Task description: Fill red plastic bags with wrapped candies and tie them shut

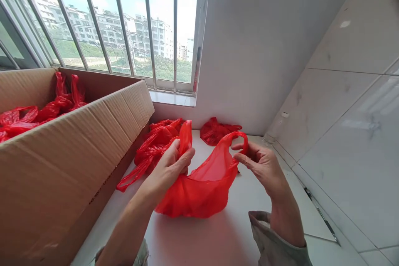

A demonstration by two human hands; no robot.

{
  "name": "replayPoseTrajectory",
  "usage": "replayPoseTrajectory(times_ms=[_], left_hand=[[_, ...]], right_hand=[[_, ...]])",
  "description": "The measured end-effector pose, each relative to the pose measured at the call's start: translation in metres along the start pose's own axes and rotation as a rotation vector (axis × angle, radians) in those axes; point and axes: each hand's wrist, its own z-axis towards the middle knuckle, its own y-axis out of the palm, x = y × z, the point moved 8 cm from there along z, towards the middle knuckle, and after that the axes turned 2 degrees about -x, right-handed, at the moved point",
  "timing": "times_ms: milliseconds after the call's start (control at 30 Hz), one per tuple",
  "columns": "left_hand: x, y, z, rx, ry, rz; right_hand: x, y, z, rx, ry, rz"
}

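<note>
A red plastic bag (202, 195) hangs between my hands just over or on the white tabletop, its mouth spread wide. My left hand (177, 162) is closed round one of its handles, which sticks up above the fingers. At the other side, my right hand (257, 160) grips the second handle, thumb and fingers pinching its edge near the loop. What lies inside the bag cannot be made out. Close behind my left hand, several knotted red bags (152, 145) are heaped on the table. Another crumpled red bag (216, 131) lies farther back, by the wall.
A large cardboard box (81, 149) with red bags (59, 99) in it takes up the left side. Behind stands a barred window (124, 29). A clear bottle (277, 126) stands in the right corner by the tiled wall (352, 124). A dark strip (322, 216) runs along the right edge.
</note>
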Motion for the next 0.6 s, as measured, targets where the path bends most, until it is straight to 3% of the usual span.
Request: replayPoseTrajectory(times_ms=[133,233,467,600], left_hand=[[0.006,0.006,-0.009,-0.103,-0.026,0.096],[0.010,0.008,-0.012,-0.103,-0.025,0.124],[0.000,0.021,-0.016,-0.136,-0.050,0.313],[0.000,0.015,-0.017,-0.112,-0.051,0.338]], right_hand=[[-0.018,-0.031,-0.013,0.323,-0.148,0.026],[-0.033,-0.040,-0.025,0.453,-0.260,0.106],[-0.048,-0.016,-0.029,0.322,-0.282,0.222],[-0.055,-0.022,-0.035,0.393,-0.373,0.240]])
